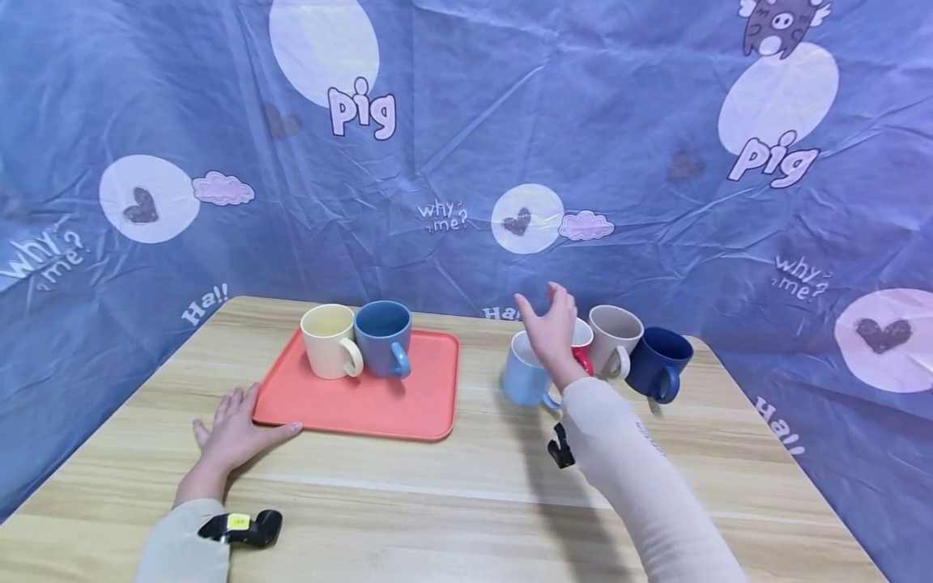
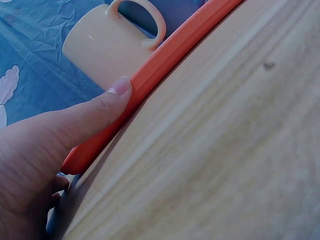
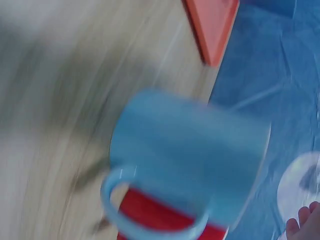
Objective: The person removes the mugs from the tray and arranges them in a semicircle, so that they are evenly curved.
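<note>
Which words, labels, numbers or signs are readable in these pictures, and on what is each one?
"pig": twice, on the blue cloth.
"why me?": three times, same cloth.
"Ha!!": twice, same cloth; a third, partly hidden, shows "Ha".
Yellow label on the black left wrist strap: too small to read.
Marking on the right sleeve: too small.

The worktop [image 1: 408, 518] had a pale wood grain, with a small dark mark [image 2: 269, 65] near its surface stripes in the left wrist view. Past its far edge hung a creased blue cloth [image 1: 452, 48], which also showed beyond the left and right edges. White ovals [image 1: 325, 48] were printed on it — two of them with "pig" lettering [image 1: 362, 109] — and a dark winged pig figure [image 1: 781, 24] appeared high up beyond the far right corner. Pink clouds [image 1: 223, 189], dark hearts [image 1: 141, 206] and "why me?" lettering [image 1: 442, 215] sat lower, with "Ha!!" lettering [image 1: 205, 304] beside the far left corner.
</note>
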A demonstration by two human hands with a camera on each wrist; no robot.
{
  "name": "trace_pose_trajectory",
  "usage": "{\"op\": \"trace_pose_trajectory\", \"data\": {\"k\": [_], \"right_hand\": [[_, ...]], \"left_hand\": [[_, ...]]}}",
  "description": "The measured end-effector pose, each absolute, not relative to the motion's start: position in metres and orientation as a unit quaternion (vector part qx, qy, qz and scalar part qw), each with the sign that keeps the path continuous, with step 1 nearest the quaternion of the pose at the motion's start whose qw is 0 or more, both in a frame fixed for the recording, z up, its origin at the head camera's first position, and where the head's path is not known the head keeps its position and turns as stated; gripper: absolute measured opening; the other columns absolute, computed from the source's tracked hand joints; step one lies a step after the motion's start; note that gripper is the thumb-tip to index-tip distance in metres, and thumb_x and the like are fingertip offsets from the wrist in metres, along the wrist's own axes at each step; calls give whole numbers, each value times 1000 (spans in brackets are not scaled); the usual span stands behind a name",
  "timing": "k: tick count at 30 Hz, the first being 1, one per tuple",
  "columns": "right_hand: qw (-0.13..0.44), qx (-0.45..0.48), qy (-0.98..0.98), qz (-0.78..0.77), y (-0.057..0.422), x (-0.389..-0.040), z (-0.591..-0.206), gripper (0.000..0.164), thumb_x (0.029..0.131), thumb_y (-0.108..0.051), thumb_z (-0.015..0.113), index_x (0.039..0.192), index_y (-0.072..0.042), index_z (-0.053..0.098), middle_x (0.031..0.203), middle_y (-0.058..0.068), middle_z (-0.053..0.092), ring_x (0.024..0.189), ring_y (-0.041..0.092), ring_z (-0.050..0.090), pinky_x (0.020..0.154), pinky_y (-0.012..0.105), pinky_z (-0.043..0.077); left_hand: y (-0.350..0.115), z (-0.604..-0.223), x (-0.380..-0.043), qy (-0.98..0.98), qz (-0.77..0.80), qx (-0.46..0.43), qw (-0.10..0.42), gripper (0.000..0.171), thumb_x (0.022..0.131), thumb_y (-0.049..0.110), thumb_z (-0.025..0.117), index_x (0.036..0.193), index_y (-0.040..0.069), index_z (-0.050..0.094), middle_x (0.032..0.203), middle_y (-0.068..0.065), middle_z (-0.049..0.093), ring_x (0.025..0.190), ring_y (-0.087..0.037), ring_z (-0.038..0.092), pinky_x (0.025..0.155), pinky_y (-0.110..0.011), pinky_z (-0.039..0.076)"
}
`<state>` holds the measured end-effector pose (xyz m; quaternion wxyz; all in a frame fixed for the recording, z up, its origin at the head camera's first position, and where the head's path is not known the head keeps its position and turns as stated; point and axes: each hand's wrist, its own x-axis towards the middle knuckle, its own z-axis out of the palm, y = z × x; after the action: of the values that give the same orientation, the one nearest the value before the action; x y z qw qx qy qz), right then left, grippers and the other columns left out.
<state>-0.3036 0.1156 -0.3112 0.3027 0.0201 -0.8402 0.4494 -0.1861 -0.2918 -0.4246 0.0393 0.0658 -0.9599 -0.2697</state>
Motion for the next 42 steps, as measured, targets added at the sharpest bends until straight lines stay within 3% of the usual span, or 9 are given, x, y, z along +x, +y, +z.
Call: {"op": "trace_pose_trajectory", "data": {"k": [9,23,35,42], "right_hand": [[250,21,-817,520,69,-297,-322,56,76,-26,66,117,5,44,103,18,48,95,27,44,83,34,36],[153,39,-785,599,5,-275,-358,50,77,-20,66,115,5,44,98,23,54,93,32,50,80,36,42],[118,40,-767,630,-23,-264,-382,48,76,-19,67,111,6,46,90,19,57,81,24,55,70,30,47],[87,66,-736,668,-33,-259,-385,46,78,-13,64,113,9,42,90,17,58,83,25,57,66,29,50]], "left_hand": [[-292,-425,-186,-959,-272,66,41,113,61,67,58,135,-5,11,131,-37,8,120,-49,-2,81,-65,-18],[-292,-425,-186,-960,-270,65,39,113,61,67,58,135,-5,12,131,-38,8,120,-50,-2,80,-65,-18],[-291,-425,-187,-960,-268,68,38,113,61,68,57,135,-5,12,132,-37,8,120,-49,-2,81,-64,-18],[-291,-423,-186,-960,-269,69,39,113,61,68,58,135,-5,12,132,-37,7,120,-49,-2,81,-65,-18]]}}
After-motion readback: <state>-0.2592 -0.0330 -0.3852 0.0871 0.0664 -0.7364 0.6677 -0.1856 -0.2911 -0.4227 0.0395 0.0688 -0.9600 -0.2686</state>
